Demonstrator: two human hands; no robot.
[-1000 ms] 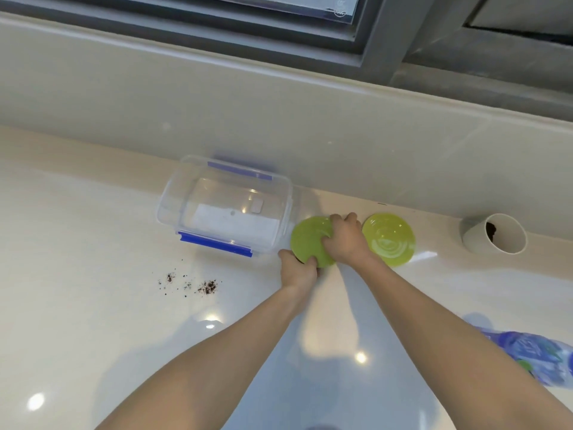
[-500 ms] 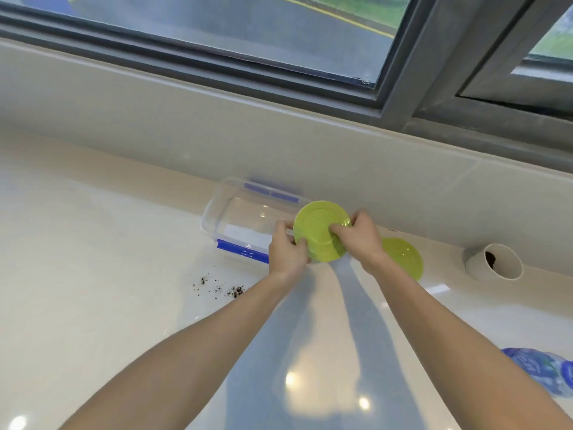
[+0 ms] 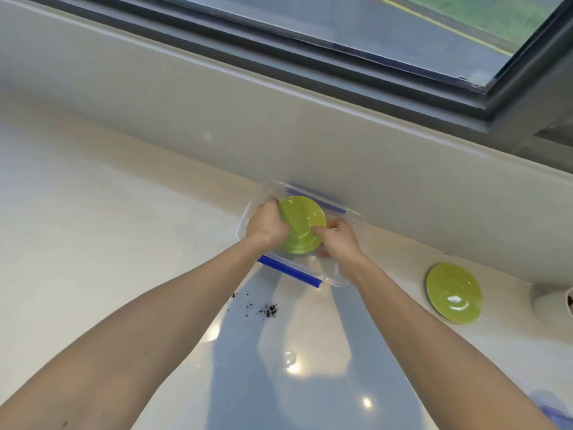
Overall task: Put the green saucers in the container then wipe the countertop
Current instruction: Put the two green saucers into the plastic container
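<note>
Both hands hold one green saucer [image 3: 302,225], tilted, over the open clear container [image 3: 333,279] with blue clips that stands against the back wall. My left hand [image 3: 266,226] grips the saucer's left edge and my right hand [image 3: 339,243] grips its right edge. I cannot tell whether the saucer touches the container's floor. A second green saucer [image 3: 453,292] lies flat on the white countertop [image 3: 108,243], to the right of the container and apart from both hands.
Dark crumbs [image 3: 268,310] are scattered on the countertop just in front of the container. A white cup [image 3: 553,307] with dark residue lies on its side at the right edge. A blue item [image 3: 558,415] shows at the bottom right corner. A window ledge runs behind.
Both hands have carried the green saucer leftward from beside the second saucer and lowered it over the container. The view has shifted left too.
</note>
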